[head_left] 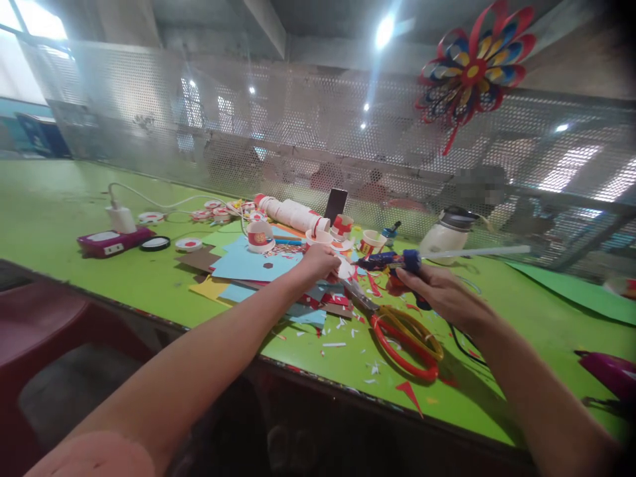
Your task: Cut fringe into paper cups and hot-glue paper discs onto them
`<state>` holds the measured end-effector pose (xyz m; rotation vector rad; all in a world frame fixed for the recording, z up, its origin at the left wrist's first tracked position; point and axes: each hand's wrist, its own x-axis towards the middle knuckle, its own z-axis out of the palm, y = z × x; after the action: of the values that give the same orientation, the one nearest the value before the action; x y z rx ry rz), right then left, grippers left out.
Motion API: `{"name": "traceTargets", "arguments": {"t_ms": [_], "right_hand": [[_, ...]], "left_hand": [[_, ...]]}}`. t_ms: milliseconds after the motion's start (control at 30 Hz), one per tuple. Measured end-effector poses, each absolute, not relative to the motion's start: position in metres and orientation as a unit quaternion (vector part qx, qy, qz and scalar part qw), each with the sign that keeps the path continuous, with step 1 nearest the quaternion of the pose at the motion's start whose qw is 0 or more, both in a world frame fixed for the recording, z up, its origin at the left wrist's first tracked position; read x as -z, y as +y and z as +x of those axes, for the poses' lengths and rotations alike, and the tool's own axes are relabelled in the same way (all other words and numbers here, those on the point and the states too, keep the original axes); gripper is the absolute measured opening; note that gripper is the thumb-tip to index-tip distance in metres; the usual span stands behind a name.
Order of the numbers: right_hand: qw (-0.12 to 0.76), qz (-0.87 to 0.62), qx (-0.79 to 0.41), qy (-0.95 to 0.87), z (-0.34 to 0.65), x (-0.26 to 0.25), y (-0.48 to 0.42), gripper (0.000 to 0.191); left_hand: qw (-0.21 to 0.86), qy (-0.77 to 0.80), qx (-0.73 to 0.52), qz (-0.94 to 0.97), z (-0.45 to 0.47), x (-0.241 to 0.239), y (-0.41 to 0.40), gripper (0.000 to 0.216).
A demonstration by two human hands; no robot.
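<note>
My right hand point(422, 286) is wrapped round a dark blue hot glue gun point(392, 262), with a long pale glue stick point(481, 252) out of its back. The gun's nozzle points left, close to my left hand point(322, 262). Between the closed fingers of that hand is a small white paper piece point(344, 268), partly hidden by them. Just below both hands lie large scissors point(405, 341) with red and yellow handles. Sheets of light blue paper point(243, 262) and other coloured sheets are stacked under and left of my left hand.
Paper cups point(260, 237) and a stacked roll of cups point(293, 212) stand behind the sheets, near a phone point(336, 204). A kettle point(447, 233) is at the back right. A power strip point(115, 242) sits left. Paper scraps litter the green table point(318, 358).
</note>
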<state>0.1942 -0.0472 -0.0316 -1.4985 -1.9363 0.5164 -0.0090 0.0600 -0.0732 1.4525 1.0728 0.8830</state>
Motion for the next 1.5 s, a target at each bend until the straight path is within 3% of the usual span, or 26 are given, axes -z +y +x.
{"name": "traceTargets", "arguments": {"t_ms": [733,1500], "right_hand": [[0.252,-0.584,-0.062,-0.769,0.185,0.042,-0.042,0.038],[0.218,-0.605,0.007,-0.765,0.171,0.043,-0.045,0.037]], "left_hand": [[0.59,0.437,-0.375,0.566,-0.011,0.057,0.038,0.017],[0.593,0.464,-0.36,0.551,-0.008,0.065,0.046,0.009]]}}
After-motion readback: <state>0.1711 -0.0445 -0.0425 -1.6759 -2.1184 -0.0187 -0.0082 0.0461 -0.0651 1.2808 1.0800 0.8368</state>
